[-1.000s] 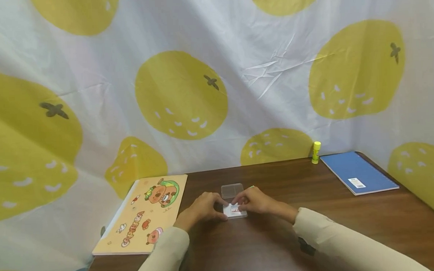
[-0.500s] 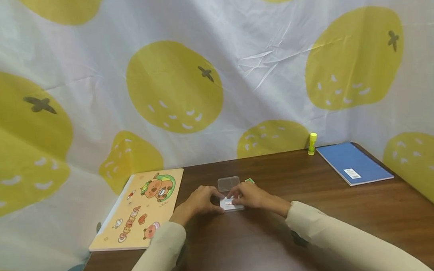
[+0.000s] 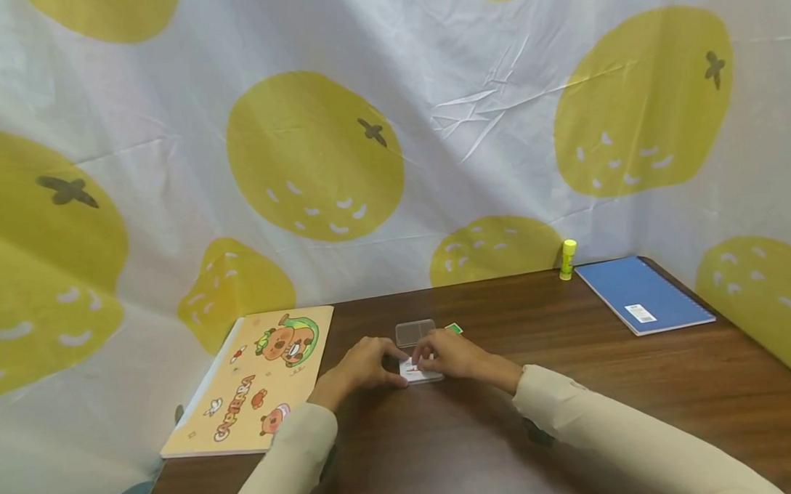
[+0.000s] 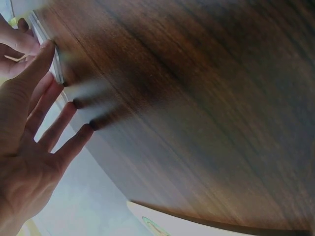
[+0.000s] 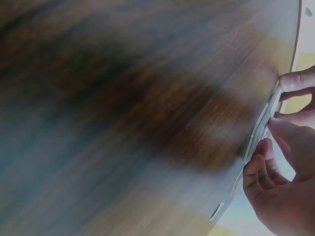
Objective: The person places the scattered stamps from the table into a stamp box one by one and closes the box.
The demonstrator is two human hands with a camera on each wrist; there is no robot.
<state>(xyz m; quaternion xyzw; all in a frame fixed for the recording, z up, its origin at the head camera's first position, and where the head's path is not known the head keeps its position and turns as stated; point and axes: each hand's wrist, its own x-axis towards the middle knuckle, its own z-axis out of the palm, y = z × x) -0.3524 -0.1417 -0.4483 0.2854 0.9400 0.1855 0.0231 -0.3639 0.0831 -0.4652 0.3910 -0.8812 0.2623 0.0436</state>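
A small clear plastic case [image 3: 424,379] lies on the table with white cards [image 3: 413,368] bearing a red mark in it. Behind it lies its clear lid [image 3: 408,334]. My left hand [image 3: 365,364] holds the case's left end between thumb and forefinger; in the left wrist view its other fingers are spread and stretched toward the table. My right hand [image 3: 454,352] bends over the case's right side, with thumb and forefinger pinching at the top card. The right hand's fingers partly hide the cards. In the right wrist view, the case [image 5: 258,129] is edge-on.
A small green-and-white card [image 3: 453,328] lies behind my right hand. To the left is a capybara-print book or folder [image 3: 250,386]. A yellow glue stick [image 3: 567,260] stands at the back right, next to a blue notebook [image 3: 642,296]. A fruit-print curtain [image 3: 344,278] hangs behind.
The view has tilted and shifted slightly. My right hand has moved a little left over the cards, and the visible card face looks different. The green-and-white card shows more. My left hand stays at the case.
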